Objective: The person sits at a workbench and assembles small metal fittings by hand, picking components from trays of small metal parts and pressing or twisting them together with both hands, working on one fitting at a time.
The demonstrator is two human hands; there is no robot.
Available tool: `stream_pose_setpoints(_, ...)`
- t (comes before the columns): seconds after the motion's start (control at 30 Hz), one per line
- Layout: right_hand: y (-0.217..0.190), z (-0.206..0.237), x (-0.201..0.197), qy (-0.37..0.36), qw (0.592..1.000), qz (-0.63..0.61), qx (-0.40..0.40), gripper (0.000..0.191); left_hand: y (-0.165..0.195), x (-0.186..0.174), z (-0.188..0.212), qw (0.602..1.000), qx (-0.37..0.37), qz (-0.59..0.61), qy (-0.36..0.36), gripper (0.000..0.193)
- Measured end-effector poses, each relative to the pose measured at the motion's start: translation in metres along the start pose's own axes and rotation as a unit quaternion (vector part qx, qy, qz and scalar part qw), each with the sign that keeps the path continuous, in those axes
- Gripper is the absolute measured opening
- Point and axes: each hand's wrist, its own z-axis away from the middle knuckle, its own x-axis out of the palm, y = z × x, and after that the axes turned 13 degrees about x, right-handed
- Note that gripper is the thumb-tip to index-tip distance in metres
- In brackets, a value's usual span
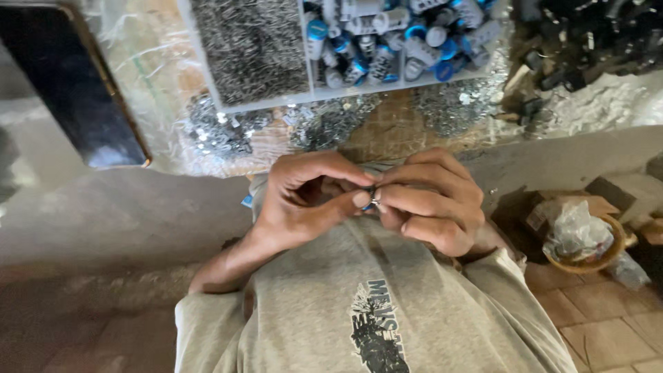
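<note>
Head view, looking down. Left hand (304, 200) and right hand (428, 200) meet just above the grey shirt (359, 297), fingertips pinched together on one small part (371, 196): dark, w/ a metallic glint and a hint of blue, mostly hidden by the fingers. Both hands are closed to a fine pinch; the rest of each hand is curled, nothing else held. Judged by size, the part is very light and rigid, prob. smooth enough to slip or spring away, so a thumb-and-forefinger grip on its sides, close to the body, suits it. Ahead on the bench (387, 131): a divided tray (304, 93) w/ fine metal springs (252, 45) in one compartment and blue-and-white caps (400, 38) in the next; loose metal bits (324, 124) lie in front.
</note>
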Motion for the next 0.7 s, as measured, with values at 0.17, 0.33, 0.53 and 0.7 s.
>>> stream_pose_setpoints(0.17, -0.007, -0.012, 0.002, -0.012, 0.999, 0.047, -0.003, 0.030, 0.001, -0.003, 0.002, 0.998, 0.003, -0.064, 0.014, 0.018)
stream_pose_setpoints(0.33, -0.012, -0.003, -0.003, -0.036, 0.996, 0.086, -0.011, 0.023, -0.005, -0.006, 0.000, 0.995, 0.012, -0.098, -0.001, 0.022)
stream_pose_setpoints(0.53, 0.014, 0.035, -0.036, -0.108, 0.989, 0.021, 0.103, 0.016, -0.008, -0.008, -0.005, 0.981, 0.079, -0.166, -0.064, 0.023)
stream_pose_setpoints(0.7, 0.042, 0.079, -0.087, 0.108, 0.824, 0.446, 0.332, 0.031, 0.001, -0.016, -0.005, 0.991, 0.096, -0.085, -0.047, 0.024)
